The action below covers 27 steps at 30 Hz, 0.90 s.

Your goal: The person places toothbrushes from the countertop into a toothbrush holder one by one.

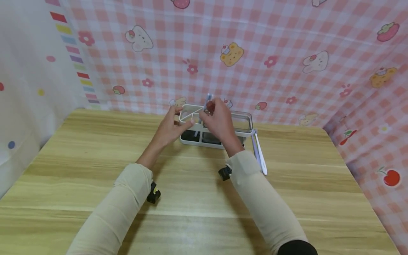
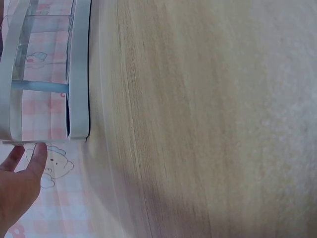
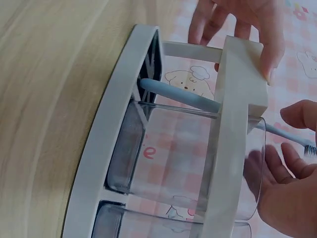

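A white toothbrush holder (image 1: 204, 144) with an upper frame and a lower base stands at the back of the table. My left hand (image 1: 170, 127) grips its left end, thumb in front and fingers behind. A blue toothbrush (image 3: 183, 97) stands tilted in the left compartment, handle end down on the base. My right hand (image 1: 220, 118) is at the toothbrush's upper end; in the right wrist view its thumb and fingers are spread apart around the bristled head. Clear cups (image 3: 168, 158) sit in the other compartments, the nearest one partly in front of the right fingers.
A white toothbrush (image 1: 260, 156) and a purple toothbrush (image 1: 255, 147) lie on the wooden table (image 1: 191, 219) right of the holder. A pink checked cloth (image 1: 207, 42) hangs close behind it. Small black devices (image 1: 153, 193) are strapped at the wrists.
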Tool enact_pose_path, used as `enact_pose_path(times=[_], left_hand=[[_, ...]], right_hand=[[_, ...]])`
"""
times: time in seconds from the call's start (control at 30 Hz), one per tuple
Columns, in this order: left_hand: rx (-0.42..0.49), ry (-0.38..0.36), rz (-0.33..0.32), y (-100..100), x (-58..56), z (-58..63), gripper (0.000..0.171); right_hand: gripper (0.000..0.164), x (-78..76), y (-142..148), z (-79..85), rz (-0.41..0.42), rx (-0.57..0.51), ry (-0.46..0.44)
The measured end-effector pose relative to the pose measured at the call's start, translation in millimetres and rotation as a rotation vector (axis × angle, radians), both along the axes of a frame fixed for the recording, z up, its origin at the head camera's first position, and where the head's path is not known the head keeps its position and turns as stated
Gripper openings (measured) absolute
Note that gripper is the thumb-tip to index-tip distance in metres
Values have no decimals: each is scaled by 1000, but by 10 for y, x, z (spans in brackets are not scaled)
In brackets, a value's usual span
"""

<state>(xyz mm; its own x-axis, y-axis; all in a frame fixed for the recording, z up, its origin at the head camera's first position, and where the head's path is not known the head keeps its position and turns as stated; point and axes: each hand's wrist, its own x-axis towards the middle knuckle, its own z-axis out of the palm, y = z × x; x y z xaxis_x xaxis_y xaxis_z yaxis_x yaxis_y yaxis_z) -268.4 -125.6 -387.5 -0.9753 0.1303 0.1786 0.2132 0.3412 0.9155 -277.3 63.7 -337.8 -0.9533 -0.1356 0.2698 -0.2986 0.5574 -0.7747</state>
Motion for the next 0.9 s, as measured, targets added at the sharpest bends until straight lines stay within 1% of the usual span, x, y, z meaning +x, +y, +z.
enact_pose_path(times=[0.1, 0.2, 0.33, 0.47, 0.7, 0.9], left_hand=[[1, -1, 3, -3, 5, 2, 68], [-3, 2, 2, -4, 1, 0, 68], [-11, 5, 1, -4, -3, -5, 68], [-13, 8, 2, -4, -1, -4, 69], [-12, 0, 6, -4, 4, -3, 69], [-10, -7, 0, -10, 9, -3, 71]], right_hand=[[40, 32, 14, -24, 1, 41, 21], [48, 61, 40, -51, -19, 124, 71], [52, 83, 81, -93, -45, 239, 181], [53, 101, 133, -130, -49, 297, 248], [62, 120, 282, -178, -65, 446, 258], [66, 140, 422, -188, -81, 524, 229]])
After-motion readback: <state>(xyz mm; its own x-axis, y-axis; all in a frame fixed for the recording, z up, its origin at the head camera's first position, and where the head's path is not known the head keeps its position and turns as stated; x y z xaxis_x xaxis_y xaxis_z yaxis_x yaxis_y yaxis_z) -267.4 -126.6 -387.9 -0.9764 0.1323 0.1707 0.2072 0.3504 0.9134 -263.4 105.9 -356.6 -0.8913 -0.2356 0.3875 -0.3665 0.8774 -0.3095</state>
